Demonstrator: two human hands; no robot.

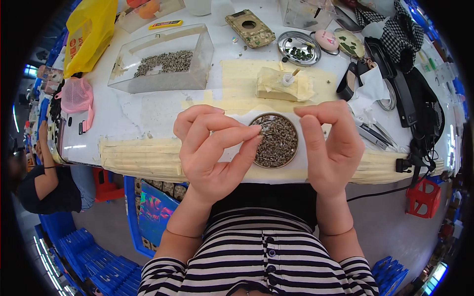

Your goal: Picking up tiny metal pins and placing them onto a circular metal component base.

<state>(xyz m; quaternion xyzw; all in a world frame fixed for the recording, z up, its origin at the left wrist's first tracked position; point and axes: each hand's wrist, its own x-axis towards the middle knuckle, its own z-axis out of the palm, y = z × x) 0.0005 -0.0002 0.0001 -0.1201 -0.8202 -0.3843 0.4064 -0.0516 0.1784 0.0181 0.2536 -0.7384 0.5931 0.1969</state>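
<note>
Hands: left pinched on something too small to tell; right fingers together, seemingly empty.
Dish: between hands, tiny light loose bits; pinch gently.

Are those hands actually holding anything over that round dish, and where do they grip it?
The left hand pinches something tiny between thumb and fingertips above the dish of small parts; what it is cannot be told. The right hand shows nothing visible in its fingers.

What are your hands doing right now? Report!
Left hand raised, fingertips pinched over round dish of small grey parts. Right hand raised beside dish, fingers curled; whether it grips anything is unclear. Tweezers lie just right; nothing blocking.
</note>
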